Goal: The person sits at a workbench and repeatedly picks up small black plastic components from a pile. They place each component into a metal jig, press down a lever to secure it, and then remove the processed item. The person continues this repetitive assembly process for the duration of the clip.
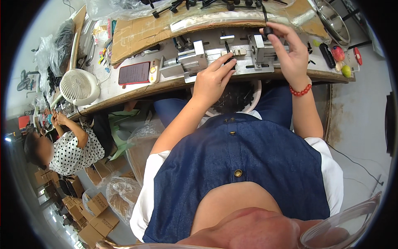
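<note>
A metal clamping jig (195,60) is mounted along the front of the workbench, with silver blocks at both ends. My left hand (211,83) reaches into the middle of it, its fingers closed on a small black part (229,60) whose shape is mostly hidden. Upper right, my right hand (295,56) pinches a black knob (267,30) between thumb and fingers, just above the jig's right block (258,47). A thin black rod seems to rise from that knob.
Black stemmed parts (195,5) lie on plastic and cardboard (137,35) at the back. A phone (134,73) and a white fan (78,86) stand left. Below the bench edge is a tub (258,97) of dark pieces. Another person (76,145) works at far left.
</note>
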